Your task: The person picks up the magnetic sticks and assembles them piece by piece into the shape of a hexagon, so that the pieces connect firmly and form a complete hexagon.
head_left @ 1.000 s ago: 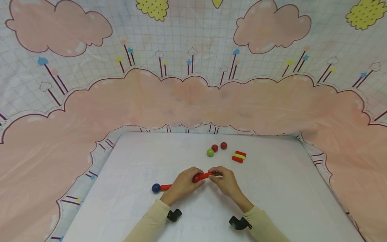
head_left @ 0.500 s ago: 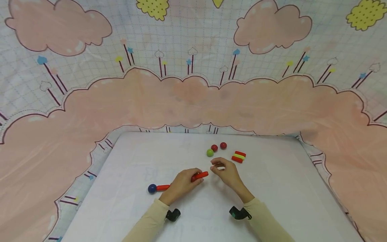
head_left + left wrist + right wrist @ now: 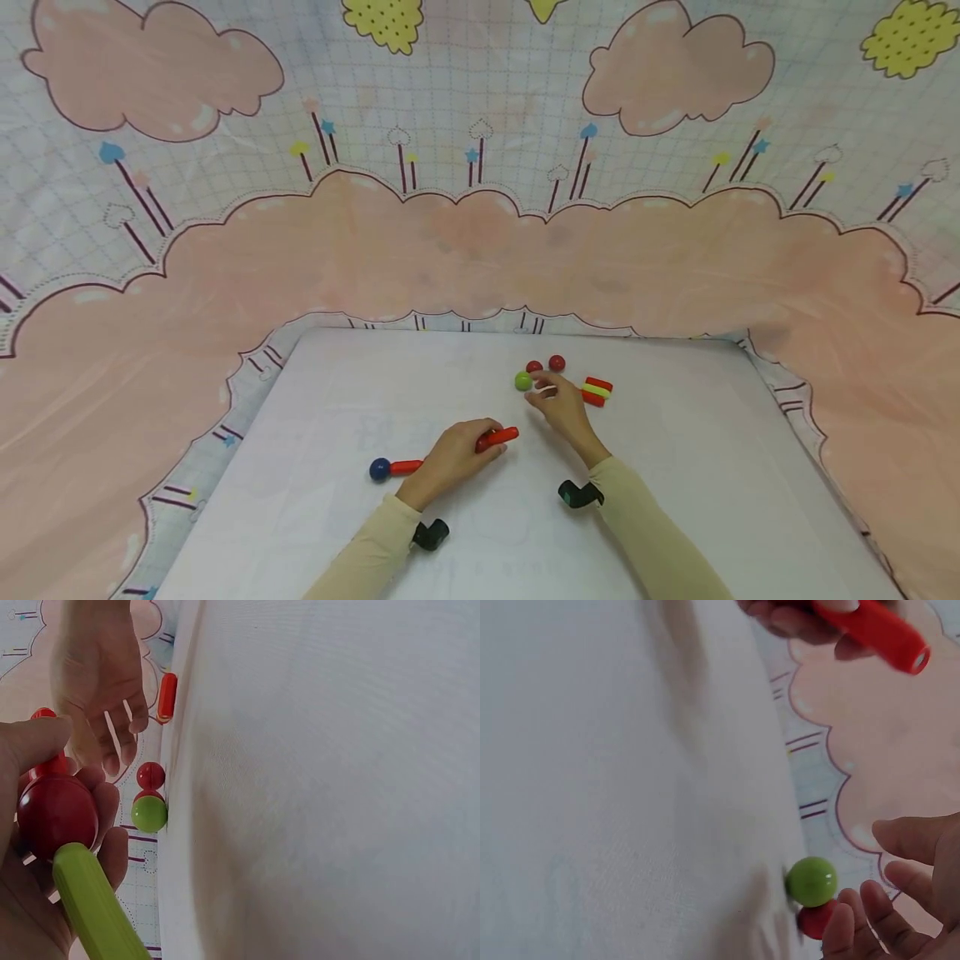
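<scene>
A blue ball [image 3: 380, 469] caps a red stick [image 3: 406, 467] beside the left hand [image 3: 452, 458], whose curled fingers hold a dark red ball [image 3: 58, 817] joined to a green stick [image 3: 96, 904]. Farther, the right hand [image 3: 564, 412] — fingers parted, holding nothing — hangs near a green ball [image 3: 522, 381]; loose red balls [image 3: 557, 363] lie beyond.

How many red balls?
3: one red ball held in the left hand; two on the table, one by the green ball, another further right. Hands may hide more.
</scene>
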The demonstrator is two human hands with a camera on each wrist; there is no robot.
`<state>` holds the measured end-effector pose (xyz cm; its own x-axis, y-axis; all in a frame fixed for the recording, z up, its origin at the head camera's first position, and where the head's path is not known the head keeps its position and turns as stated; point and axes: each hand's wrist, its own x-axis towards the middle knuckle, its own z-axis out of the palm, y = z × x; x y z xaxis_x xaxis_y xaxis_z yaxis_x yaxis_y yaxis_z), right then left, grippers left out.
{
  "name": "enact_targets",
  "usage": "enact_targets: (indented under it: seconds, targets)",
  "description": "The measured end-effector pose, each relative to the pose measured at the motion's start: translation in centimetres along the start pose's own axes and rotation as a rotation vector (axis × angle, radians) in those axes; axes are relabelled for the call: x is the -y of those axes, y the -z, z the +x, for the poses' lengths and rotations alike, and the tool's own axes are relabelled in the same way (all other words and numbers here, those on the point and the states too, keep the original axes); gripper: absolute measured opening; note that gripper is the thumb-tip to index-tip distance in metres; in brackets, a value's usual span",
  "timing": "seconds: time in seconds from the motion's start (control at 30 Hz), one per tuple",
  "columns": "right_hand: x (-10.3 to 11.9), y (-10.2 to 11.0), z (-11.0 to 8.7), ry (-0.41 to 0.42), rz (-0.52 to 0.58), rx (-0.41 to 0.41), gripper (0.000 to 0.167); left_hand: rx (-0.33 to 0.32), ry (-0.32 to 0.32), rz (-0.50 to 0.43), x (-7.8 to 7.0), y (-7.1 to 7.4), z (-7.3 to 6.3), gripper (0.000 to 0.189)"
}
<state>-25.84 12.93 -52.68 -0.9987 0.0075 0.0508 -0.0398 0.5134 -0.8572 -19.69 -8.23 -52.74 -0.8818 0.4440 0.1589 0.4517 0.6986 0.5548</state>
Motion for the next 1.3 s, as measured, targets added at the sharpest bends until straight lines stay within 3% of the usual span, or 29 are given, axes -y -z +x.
enact_targets:
  seconds: [0.6,0.97,1.3]
  targets:
    - [-1.2,-2.2,3.5,-0.106,-0.066,0.033,0.046,-0.004,-0.001,-0.006,0.5,0.0,-0.1,0.03]
    - [-1.8,-2.6,3.3,-0.101,-0.097,0.023,0.04,-0.004,-0.006,0.001,0.6,-0.2,-0.1,0.031]
    - [-1.4,-1.3,1.8,-0.052,-0.063,0.009,0.034,-0.005,-0.003,0.001,0.8,-0.1,0.0,0.031]
